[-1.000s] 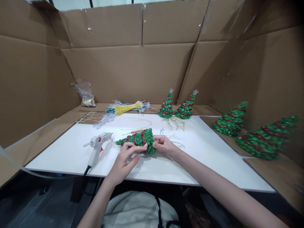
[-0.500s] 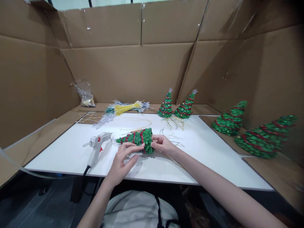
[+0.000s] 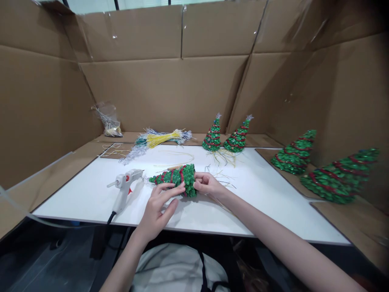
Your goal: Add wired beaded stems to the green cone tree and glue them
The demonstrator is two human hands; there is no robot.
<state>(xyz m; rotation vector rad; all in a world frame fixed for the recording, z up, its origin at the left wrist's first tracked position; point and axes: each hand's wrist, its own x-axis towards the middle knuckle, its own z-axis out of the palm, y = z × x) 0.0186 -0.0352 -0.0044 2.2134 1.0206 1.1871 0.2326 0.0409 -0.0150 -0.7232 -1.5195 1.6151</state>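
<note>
A small green Christmas tree (image 3: 189, 173) with red garland lies on its side on the white table, tip to the left and wide base to the right. My left hand (image 3: 159, 207) rests its outstretched fingers on the near side of the tree, thumb apart. At the base, my right hand (image 3: 207, 183) is closed, with thumb and fingers pinching the tree's rim. Whether a thin wire is also between those fingers cannot be made out. Left of the tip stands a white hot glue gun (image 3: 123, 186) with a red trigger.
Two upright trees with star tops (image 3: 212, 136) stand at the back; two more trees (image 3: 294, 154) are at the right. Bundles of yellow, green and white wires (image 3: 164, 138) and a plastic bag (image 3: 110, 121) lie behind. Loose wire pieces (image 3: 223, 178) lie near my right hand. Cardboard walls (image 3: 164, 93) surround the table.
My left thumb and fingers have shifted very slightly on the tree. The tree and my right hand stay in place.
</note>
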